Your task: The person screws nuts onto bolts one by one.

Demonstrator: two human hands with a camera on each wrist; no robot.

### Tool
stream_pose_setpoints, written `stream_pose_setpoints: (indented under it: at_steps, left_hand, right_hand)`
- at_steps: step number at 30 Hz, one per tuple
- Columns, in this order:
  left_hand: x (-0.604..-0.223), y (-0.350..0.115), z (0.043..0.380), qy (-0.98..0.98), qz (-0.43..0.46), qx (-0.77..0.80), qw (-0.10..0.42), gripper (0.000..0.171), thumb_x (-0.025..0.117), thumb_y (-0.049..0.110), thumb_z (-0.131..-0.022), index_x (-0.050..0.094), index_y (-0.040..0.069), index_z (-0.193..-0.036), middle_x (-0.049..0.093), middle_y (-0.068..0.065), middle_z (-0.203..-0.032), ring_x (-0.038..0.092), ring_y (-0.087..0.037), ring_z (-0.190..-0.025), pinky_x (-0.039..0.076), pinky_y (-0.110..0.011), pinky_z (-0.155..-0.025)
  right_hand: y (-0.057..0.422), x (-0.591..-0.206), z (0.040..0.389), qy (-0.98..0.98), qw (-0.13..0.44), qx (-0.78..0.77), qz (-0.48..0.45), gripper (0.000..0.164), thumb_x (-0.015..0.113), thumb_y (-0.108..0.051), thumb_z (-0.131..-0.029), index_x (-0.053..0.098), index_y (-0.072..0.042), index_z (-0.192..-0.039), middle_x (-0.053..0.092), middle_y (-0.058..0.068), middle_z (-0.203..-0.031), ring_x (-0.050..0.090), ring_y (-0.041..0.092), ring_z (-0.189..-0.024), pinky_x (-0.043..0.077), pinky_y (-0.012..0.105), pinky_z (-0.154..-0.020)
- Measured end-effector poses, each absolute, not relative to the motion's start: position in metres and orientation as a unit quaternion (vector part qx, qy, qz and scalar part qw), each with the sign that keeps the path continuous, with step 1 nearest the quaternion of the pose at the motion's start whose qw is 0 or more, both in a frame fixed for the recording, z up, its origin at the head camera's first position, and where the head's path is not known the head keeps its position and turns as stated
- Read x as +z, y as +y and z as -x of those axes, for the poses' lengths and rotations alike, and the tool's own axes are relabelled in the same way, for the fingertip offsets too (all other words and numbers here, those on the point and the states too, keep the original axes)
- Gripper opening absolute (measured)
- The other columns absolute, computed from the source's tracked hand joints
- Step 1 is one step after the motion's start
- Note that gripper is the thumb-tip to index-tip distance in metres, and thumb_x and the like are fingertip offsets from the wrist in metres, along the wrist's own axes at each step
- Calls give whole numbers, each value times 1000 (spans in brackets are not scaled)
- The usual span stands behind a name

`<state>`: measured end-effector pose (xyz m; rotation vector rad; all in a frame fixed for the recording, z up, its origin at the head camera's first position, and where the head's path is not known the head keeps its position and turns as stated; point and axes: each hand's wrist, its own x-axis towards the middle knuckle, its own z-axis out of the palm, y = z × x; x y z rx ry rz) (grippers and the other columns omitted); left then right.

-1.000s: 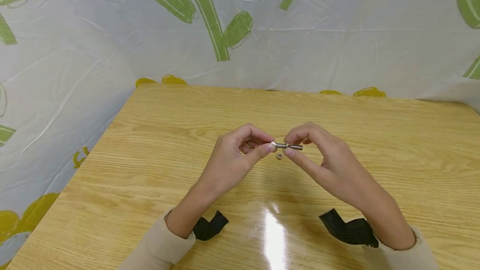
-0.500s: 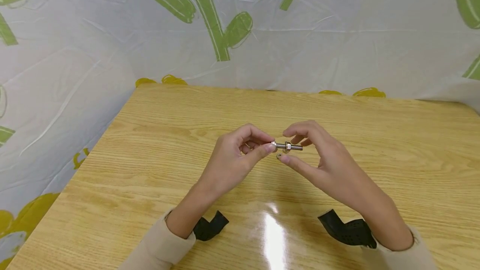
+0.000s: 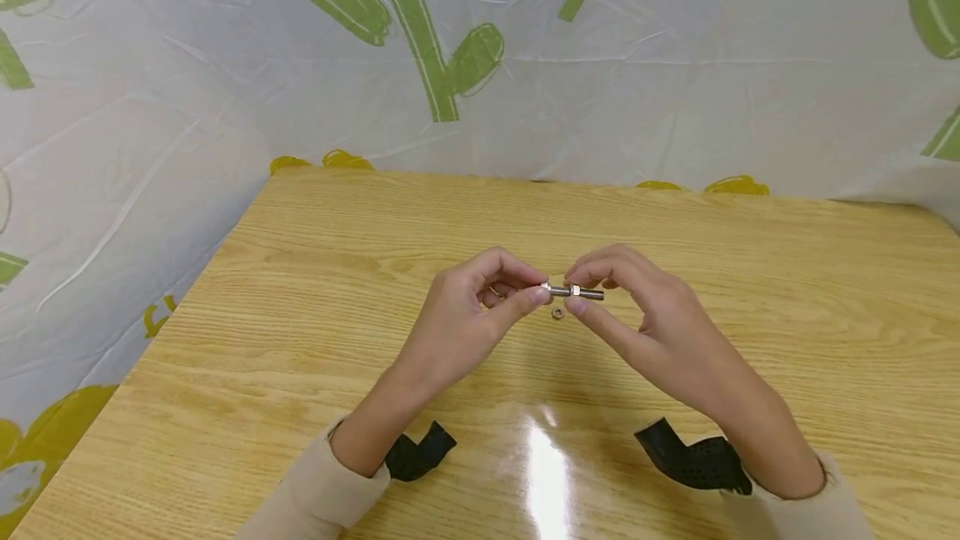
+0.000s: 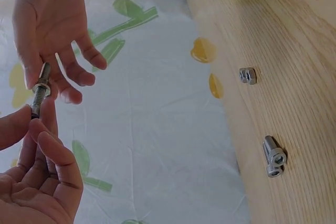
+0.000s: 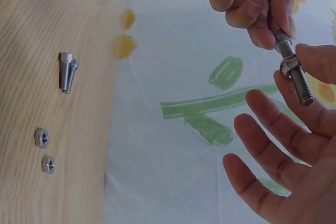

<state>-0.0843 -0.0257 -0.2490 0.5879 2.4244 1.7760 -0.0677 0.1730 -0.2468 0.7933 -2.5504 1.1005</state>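
My left hand pinches the head end of a steel bolt between thumb and fingers. The bolt lies roughly level in the head view, its threaded end pointing right. Partway along the thread sits a hex nut. The thumb and index finger of my right hand meet that nut from either side; its other fingers extend away in the right wrist view. Both hands are raised over the wooden table.
Two loose nuts, a front one and another, lie on the table. Near them rest two socket-head bolts side by side. A patterned sheet hangs beyond the table's back edge. Black wrist mounts jut from both cuffs.
Half a second ago the right thumb and index finger were spread off the nut; now they are back on it, as one second ago. The left hand keeps its hold on the bolt.
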Motion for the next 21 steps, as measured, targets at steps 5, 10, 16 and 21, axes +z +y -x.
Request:
stream_pose_setpoints:
  at_steps: [5,10,16,21]
  left_hand:
    - [-249,-25,84,791,-190,580,42,10,66,18,-87,66,13,-96,67,2,-86,58,-12,-69,49,-24,-59]
    - [-249,-24,84,791,-191,580,46,10,66,18,-87,66,13,-96,67,3,-86,58,-13,-70,50,-25,-61]
    - [-249,-25,84,791,-192,580,43,10,65,18,-88,66,13,-97,67,3,-86,58,-13,-68,49,-25,-60]
    - [-249,-25,84,789,-192,582,44,10,66,17,-87,66,12,-97,67,2,-86,57,-13,-68,49,-24,-59]
  right_hand:
    - [171,-247,68,-890,104,377,-235,15,50,-16,-97,62,-21,-91,60,-12,-98,51,3,-87,44,22,-77]
    - [173,-246,68,-900,88,367,-216,15,50,-21,-97,64,-20,-100,62,-9,-99,53,5,-90,46,26,-73]
    - [175,-245,66,-893,101,364,-244,32,67,-17,-86,55,-16,-116,62,-5,-108,55,9,-96,47,24,-77]
    - [174,-247,67,-873,143,369,-286,32,70,-5,-81,56,-13,-109,63,-8,-99,56,5,-91,45,18,-80]
